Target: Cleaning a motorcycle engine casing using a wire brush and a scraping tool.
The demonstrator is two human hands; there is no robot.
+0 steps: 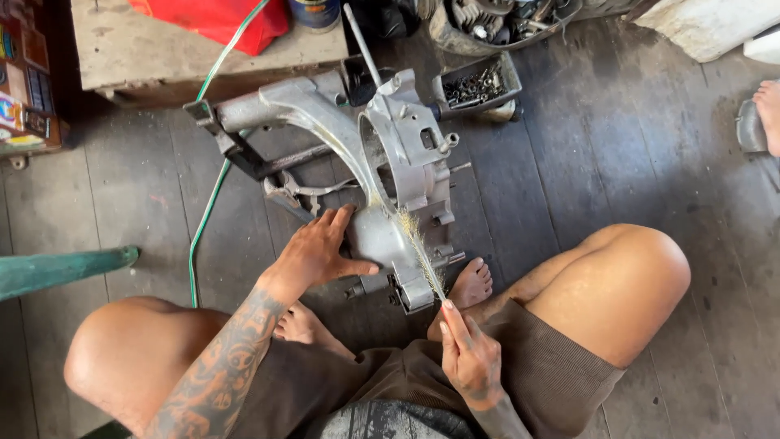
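While we sit cross-legged on the dark plank floor (617, 146), our head camera looks straight down on a grey cast-metal engine casing (390, 162) that lies in front of our feet, its long arm reaching up and left toward a low wooden bench (138, 49). Our left hand (321, 252) lies flat against the rounded lower end of the casing, fingers spread and thumb pressed along the side, steadying it without closing round anything. Our right hand (467, 358) is drawn in near the lap, fingers pinched shut on the handle of a thin wire brush (418, 248), whose pale bristles lie along the near edge of the casing.

As for progress, we judge the cleaning partly done: the upper arm and the rounded face look fairly bright, while the rim of the round opening and the recesses beside it look darker, though we cannot tell grime from shadow there. The brush sits at the lower edge, so that stretch seems to be the part in hand, with the far side of the casing left.

Near the casing's top stands a small tray of bolts (479, 81), and a green hose (207, 203) runs down the floor to its left. Another person's foot (768, 114) shows at the right edge.
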